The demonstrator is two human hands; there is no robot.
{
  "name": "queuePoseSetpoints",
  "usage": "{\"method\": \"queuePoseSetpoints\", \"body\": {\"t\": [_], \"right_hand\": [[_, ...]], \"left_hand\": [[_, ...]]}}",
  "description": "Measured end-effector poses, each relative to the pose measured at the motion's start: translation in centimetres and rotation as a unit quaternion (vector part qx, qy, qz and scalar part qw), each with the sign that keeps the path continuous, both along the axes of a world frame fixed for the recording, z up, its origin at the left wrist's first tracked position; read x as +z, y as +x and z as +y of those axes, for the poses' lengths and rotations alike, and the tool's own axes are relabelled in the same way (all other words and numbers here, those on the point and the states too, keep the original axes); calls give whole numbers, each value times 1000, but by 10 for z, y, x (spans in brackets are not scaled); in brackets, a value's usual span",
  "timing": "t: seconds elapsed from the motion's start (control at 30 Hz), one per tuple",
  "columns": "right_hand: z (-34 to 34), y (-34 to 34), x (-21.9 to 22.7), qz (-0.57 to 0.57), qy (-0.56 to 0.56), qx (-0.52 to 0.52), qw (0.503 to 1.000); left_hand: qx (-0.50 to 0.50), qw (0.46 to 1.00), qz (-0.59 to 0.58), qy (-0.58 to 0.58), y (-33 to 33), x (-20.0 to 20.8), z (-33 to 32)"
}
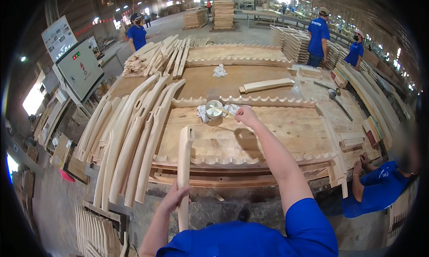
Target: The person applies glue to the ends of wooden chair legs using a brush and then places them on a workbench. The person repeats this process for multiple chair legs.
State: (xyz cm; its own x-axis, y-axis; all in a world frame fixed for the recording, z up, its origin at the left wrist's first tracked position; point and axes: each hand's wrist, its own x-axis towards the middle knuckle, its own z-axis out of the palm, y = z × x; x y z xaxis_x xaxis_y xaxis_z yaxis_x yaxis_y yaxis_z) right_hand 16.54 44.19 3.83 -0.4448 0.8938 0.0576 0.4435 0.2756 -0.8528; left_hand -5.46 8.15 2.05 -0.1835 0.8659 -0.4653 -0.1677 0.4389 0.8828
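Note:
My left hand [175, 197] is wrapped round a pale wooden leg [184, 156], which stands nearly upright in front of me with a slot near its top end. My right hand [246, 117] reaches over the workbench and pinches the thin handle of a brush [226, 112]. The brush's far end dips into a small round pot [214, 115] of white stuff, likely glue. White rags [203, 113] lie crumpled on both sides of the pot. The brush's bristles are hidden inside the pot.
Long curved wooden legs [117, 145] are piled on the left. Scalloped wooden rails [243, 101] cross the wooden workbench [254, 145]. A wooden piece [267, 85] lies beyond the pot, a hammer [342, 106] to the right. A co-worker [380, 188] stands close at the right; others are farther back.

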Motion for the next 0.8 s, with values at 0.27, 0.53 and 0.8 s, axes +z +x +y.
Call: {"method": "queuePoseSetpoints", "body": {"t": [0.27, 0.53, 0.8], "right_hand": [[-20, -1, -6, -32, 161, -68, 984], [-20, -11, -15, -22, 129, -53, 990], [-27, -27, -18, -53, 118, -94, 987]], "left_hand": [[57, 998, -40, 10, 14, 3, -3], [23, 981, -194, -4, 0, -11, 0], [39, 987, -156, -1, 1, -12, -2]]}}
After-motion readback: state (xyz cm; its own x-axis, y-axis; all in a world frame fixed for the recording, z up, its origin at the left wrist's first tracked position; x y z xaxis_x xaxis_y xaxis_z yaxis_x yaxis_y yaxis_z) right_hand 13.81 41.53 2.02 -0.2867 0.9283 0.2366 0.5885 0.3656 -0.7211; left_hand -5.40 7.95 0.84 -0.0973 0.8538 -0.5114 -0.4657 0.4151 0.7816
